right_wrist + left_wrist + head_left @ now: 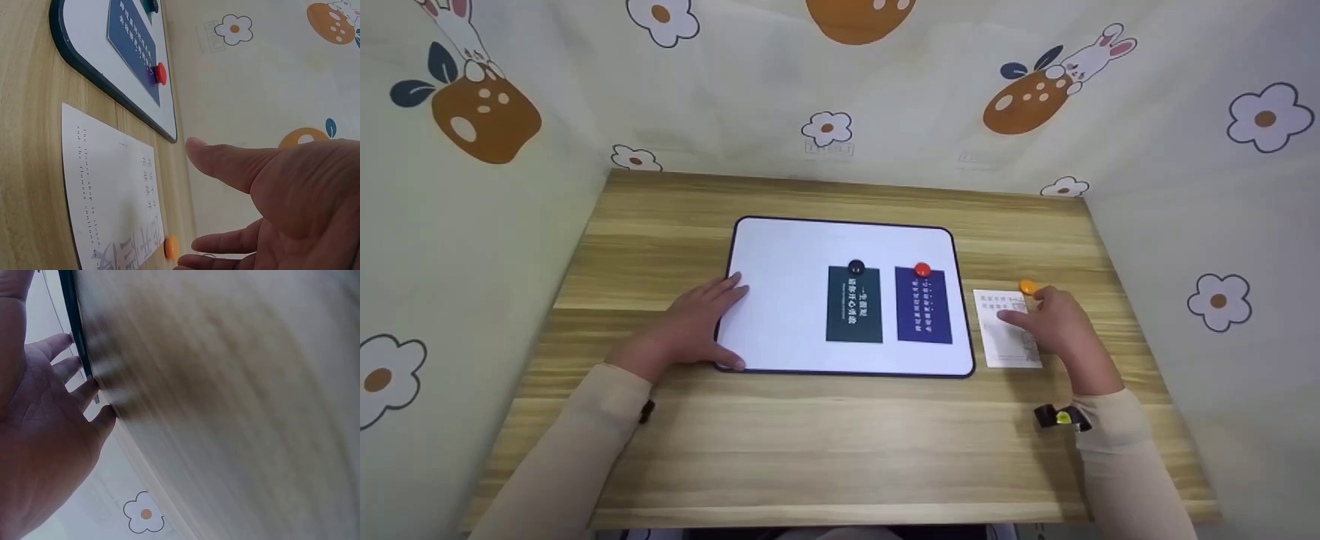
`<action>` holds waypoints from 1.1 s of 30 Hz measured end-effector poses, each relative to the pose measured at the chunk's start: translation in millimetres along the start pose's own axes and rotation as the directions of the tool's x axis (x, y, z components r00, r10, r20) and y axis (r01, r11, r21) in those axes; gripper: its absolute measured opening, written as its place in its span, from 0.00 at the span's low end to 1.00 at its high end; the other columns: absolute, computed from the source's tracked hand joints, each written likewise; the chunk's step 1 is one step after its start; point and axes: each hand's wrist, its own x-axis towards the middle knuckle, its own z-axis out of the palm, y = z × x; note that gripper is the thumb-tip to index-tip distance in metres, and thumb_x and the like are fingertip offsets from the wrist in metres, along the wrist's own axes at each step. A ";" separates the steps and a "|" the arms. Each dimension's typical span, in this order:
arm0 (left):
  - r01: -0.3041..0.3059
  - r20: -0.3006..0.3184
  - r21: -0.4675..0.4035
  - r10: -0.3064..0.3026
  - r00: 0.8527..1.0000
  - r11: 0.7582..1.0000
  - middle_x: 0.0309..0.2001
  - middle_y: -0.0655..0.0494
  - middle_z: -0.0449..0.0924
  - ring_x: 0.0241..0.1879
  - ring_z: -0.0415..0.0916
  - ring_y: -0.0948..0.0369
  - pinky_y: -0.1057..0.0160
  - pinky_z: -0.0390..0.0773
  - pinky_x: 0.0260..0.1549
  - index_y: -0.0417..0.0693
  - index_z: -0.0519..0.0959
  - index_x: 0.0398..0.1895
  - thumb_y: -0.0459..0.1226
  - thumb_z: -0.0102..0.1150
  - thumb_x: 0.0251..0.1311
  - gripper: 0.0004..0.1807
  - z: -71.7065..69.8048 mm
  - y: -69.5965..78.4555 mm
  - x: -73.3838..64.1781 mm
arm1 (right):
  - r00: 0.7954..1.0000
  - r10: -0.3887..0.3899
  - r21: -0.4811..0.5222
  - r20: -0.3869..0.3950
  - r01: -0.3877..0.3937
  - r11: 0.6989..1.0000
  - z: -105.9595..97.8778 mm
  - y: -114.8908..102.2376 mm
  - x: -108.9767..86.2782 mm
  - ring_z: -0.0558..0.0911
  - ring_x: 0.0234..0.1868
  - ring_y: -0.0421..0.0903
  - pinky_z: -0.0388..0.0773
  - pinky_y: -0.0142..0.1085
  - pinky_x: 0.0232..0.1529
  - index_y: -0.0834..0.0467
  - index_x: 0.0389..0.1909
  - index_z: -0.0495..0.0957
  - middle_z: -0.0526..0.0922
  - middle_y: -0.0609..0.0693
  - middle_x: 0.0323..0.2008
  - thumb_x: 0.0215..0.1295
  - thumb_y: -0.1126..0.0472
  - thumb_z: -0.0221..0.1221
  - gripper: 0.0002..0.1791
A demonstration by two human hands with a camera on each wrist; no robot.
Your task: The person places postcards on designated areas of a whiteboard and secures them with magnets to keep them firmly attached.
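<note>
The left hand point(690, 322) rests with spread fingers on the whiteboard point(780, 300); the right hand point(1061, 322), thumb and fingers parted, holds nothing above a white card point(1001, 341), fingertips beside an orange magnet point(1027, 286), contact unclear. Both lie on the wooden table point(840, 442) beside the whiteboard, whose green card point(853, 326) has a black magnet point(856, 267) and blue card point(922, 319) a red magnet point(922, 269).

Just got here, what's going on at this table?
A person's left hand rests on the left edge of a board. On it, a black magnet sits on a green card, a red magnet on a blue card. The right hand, gripping nothing, is by the orange magnet and white card, both off the board.
</note>
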 end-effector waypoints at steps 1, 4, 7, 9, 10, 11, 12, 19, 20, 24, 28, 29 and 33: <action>-0.002 -0.002 0.001 0.002 1.000 1.000 0.92 0.48 0.41 0.89 0.37 0.39 0.31 0.43 0.83 0.49 0.54 0.91 0.66 0.86 0.47 0.74 -0.2 0.4 -0.3 | 1.000 0.001 -0.001 -0.001 -0.001 1.000 -0.2 1.0 -0.6 0.78 0.63 0.71 0.77 0.65 0.66 0.83 0.74 0.63 0.75 0.80 0.65 0.73 0.39 0.71 0.55; -0.001 0.000 0.002 0.001 1.000 1.000 0.92 0.48 0.41 0.89 0.37 0.39 0.31 0.43 0.83 0.49 0.54 0.91 0.66 0.86 0.47 0.74 -0.7 1.8 -0.6 | 1.000 0.011 0.003 0.000 -0.011 1.000 -0.3 3.0 -1.7 0.77 0.66 0.73 0.76 0.66 0.68 0.84 0.75 0.61 0.73 0.82 0.67 0.72 0.39 0.72 0.57; -0.003 0.001 0.005 0.003 1.000 1.000 0.92 0.47 0.41 0.89 0.37 0.39 0.30 0.43 0.83 0.48 0.54 0.91 0.66 0.86 0.47 0.74 -1.2 2.8 -0.9 | 1.000 0.013 0.004 0.011 -0.013 1.000 -0.3 4.6 -2.1 0.75 0.67 0.74 0.74 0.67 0.70 0.84 0.76 0.59 0.70 0.83 0.69 0.70 0.39 0.73 0.59; 0.000 0.002 0.005 0.000 1.000 1.000 0.92 0.48 0.41 0.89 0.37 0.39 0.30 0.43 0.83 0.49 0.54 0.91 0.66 0.86 0.47 0.74 -1.3 3.1 -1.0 | 1.000 0.016 0.006 0.018 -0.016 1.000 0.3 5.7 -2.4 0.75 0.68 0.74 0.72 0.67 0.71 0.84 0.76 0.58 0.69 0.83 0.70 0.69 0.38 0.74 0.61; 0.001 0.002 0.005 -0.001 1.000 1.000 0.92 0.48 0.41 0.89 0.37 0.39 0.30 0.43 0.83 0.49 0.54 0.91 0.66 0.86 0.47 0.74 -1.4 3.3 -1.2 | 1.000 0.015 0.006 0.018 -0.015 1.000 0.7 6.3 -2.4 0.74 0.68 0.75 0.72 0.67 0.72 0.84 0.76 0.58 0.68 0.83 0.70 0.68 0.38 0.75 0.62; 0.002 0.002 0.007 -0.002 1.000 1.000 0.92 0.48 0.41 0.89 0.37 0.39 0.30 0.43 0.83 0.49 0.54 0.91 0.66 0.86 0.47 0.74 -1.6 3.5 -1.5 | 1.000 0.010 0.001 0.019 -0.010 1.000 1.3 7.0 -2.4 0.74 0.69 0.75 0.71 0.68 0.73 0.84 0.76 0.58 0.67 0.84 0.71 0.67 0.38 0.75 0.62; 0.003 0.002 0.006 -0.003 1.000 1.000 0.92 0.48 0.41 0.89 0.37 0.39 0.30 0.43 0.83 0.49 0.54 0.91 0.66 0.86 0.47 0.74 -1.7 3.6 -1.5 | 1.000 0.008 -0.001 0.018 -0.008 1.000 2.1 7.4 -2.4 0.73 0.69 0.76 0.70 0.68 0.73 0.84 0.76 0.58 0.66 0.84 0.71 0.67 0.38 0.76 0.63; -0.011 -0.008 0.006 0.011 1.000 1.000 0.92 0.47 0.42 0.89 0.38 0.38 0.29 0.44 0.83 0.48 0.55 0.91 0.67 0.85 0.47 0.74 -0.9 1.0 0.4 | 1.000 -0.005 -0.069 0.009 0.006 0.998 13.5 13.5 -0.7 0.73 0.67 0.78 0.70 0.68 0.72 0.84 0.73 0.60 0.66 0.86 0.68 0.63 0.34 0.77 0.65; -0.013 -0.009 0.008 0.013 1.000 1.000 0.92 0.47 0.42 0.89 0.38 0.38 0.29 0.44 0.82 0.48 0.55 0.91 0.67 0.85 0.47 0.74 -0.7 0.3 0.5 | 1.000 -0.012 -0.075 0.003 0.012 0.997 16.3 14.3 -0.4 0.75 0.63 0.76 0.73 0.67 0.70 0.84 0.70 0.63 0.69 0.85 0.65 0.63 0.34 0.77 0.62; -0.016 -0.010 0.014 0.016 1.000 1.000 0.92 0.47 0.42 0.88 0.39 0.38 0.29 0.45 0.82 0.49 0.55 0.91 0.67 0.85 0.46 0.74 0.0 -1.8 0.9 | 0.998 -0.026 -0.084 -0.049 0.022 0.996 26.2 16.5 -0.3 0.75 0.50 0.67 0.79 0.62 0.56 0.80 0.53 0.72 0.73 0.77 0.53 0.60 0.34 0.79 0.52; -0.012 -0.004 0.010 0.012 1.000 1.000 0.92 0.47 0.41 0.88 0.38 0.38 0.28 0.45 0.82 0.49 0.54 0.91 0.68 0.85 0.47 0.74 -0.5 -1.5 1.1 | 0.996 -0.015 -0.087 -0.093 0.007 0.996 33.1 16.1 -2.1 0.72 0.50 0.66 0.79 0.62 0.54 0.77 0.50 0.72 0.72 0.76 0.53 0.57 0.33 0.80 0.51; -0.011 -0.003 0.013 0.011 1.000 1.000 0.92 0.47 0.41 0.88 0.38 0.38 0.28 0.45 0.82 0.49 0.54 0.91 0.68 0.85 0.47 0.74 -0.7 -1.2 1.0 | 0.995 -0.014 -0.095 -0.100 0.004 0.995 34.5 16.0 -2.4 0.72 0.50 0.67 0.79 0.62 0.54 0.78 0.50 0.72 0.71 0.77 0.54 0.56 0.33 0.80 0.52; -0.007 -0.002 0.017 0.008 1.000 1.000 0.92 0.47 0.41 0.88 0.38 0.38 0.28 0.45 0.82 0.49 0.54 0.91 0.68 0.84 0.47 0.74 -1.4 0.4 0.7 | 0.993 0.018 -0.121 -0.117 -0.032 0.992 39.3 14.7 -3.5 0.72 0.53 0.70 0.80 0.66 0.56 0.81 0.56 0.70 0.69 0.80 0.57 0.56 0.31 0.79 0.57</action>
